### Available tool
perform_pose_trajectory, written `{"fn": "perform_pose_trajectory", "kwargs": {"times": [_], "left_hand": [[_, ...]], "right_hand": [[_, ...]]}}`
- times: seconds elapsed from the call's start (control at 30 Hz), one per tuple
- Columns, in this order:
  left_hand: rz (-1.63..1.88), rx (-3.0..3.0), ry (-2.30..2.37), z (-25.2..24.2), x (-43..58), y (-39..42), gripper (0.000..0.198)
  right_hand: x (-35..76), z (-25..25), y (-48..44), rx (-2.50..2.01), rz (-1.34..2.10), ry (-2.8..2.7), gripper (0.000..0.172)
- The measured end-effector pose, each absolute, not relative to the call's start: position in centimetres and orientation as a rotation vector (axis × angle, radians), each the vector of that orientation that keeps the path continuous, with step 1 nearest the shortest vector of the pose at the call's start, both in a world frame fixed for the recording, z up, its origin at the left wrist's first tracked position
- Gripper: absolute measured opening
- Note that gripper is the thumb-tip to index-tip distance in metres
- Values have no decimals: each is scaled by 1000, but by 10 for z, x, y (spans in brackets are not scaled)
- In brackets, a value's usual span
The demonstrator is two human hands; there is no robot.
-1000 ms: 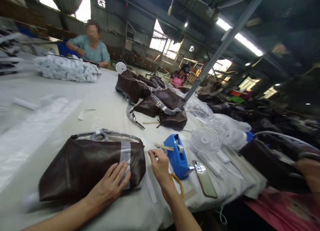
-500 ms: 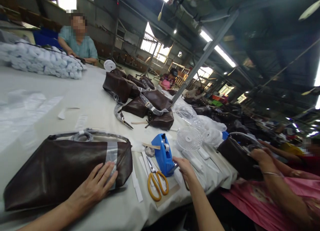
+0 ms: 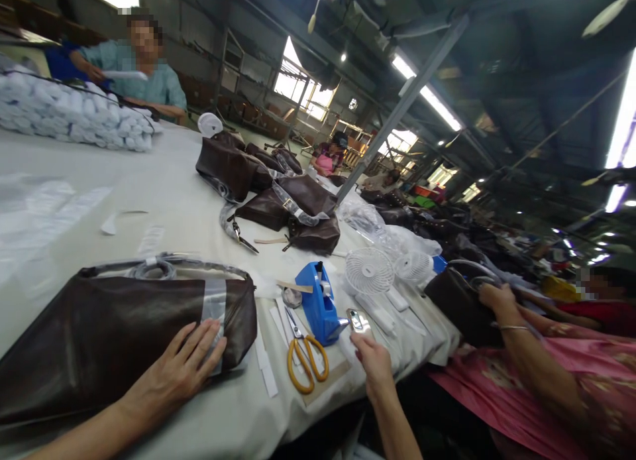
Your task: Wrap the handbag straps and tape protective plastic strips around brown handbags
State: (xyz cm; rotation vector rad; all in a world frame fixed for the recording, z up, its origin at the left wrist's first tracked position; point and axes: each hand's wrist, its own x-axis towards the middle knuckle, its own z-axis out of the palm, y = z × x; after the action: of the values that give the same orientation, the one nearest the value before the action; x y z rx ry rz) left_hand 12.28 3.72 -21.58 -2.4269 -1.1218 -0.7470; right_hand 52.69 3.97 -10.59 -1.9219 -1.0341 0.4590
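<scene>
A dark brown leather handbag (image 3: 124, 334) lies on its side at the left, its plastic-wrapped handle (image 3: 199, 266) at the top edge. A clear strip of film (image 3: 213, 301) runs across its right part. My left hand (image 3: 186, 364) rests flat on the bag and this strip, fingers stretched out. My right hand (image 3: 373, 362) is closed in a pinch just right of a blue tape dispenser (image 3: 315, 307). A faint clear piece of tape (image 3: 350, 349) shows between its fingertips and the dispenser. Scissors with orange handles (image 3: 307, 364) lie left of the dispenser.
Several brown bags (image 3: 278, 201) are piled farther back. Beyond the dispenser sit white fans (image 3: 370, 271) and a phone-like object (image 3: 358, 321). White rolls (image 3: 74, 112) are stacked at the far left. A co-worker in pink (image 3: 536, 374) handles a dark bag (image 3: 454, 307) close on the right.
My right hand has drawn back from the dispenser's front toward me, uncovering the phone-like object. My left hand stays on the bag. The person at the back left has raised a white item.
</scene>
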Motion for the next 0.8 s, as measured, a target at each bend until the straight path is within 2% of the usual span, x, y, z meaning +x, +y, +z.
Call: {"fn": "perform_pose_trajectory", "kwargs": {"times": [0.2,0.33,0.43,0.6,0.8], "left_hand": [[-755,-2434,-1109,-217,122,38,40],[-756,-2441,-1117,-213,123,37,39],[-751,-2430,-1110,-207,124,37,37],[-739,-2404,-1076,-196,124,40,35],[-681,-2382,-1069,-188,122,40,34]], "right_hand": [[519,-120,30,-2062,343,-1166,44],[520,-110,24,-2114,202,-1240,41],[506,-93,22,-2063,242,-1355,41],[437,-44,47,-1592,489,-1967,27],[340,7,106,-1004,809,-2574,23]]}}
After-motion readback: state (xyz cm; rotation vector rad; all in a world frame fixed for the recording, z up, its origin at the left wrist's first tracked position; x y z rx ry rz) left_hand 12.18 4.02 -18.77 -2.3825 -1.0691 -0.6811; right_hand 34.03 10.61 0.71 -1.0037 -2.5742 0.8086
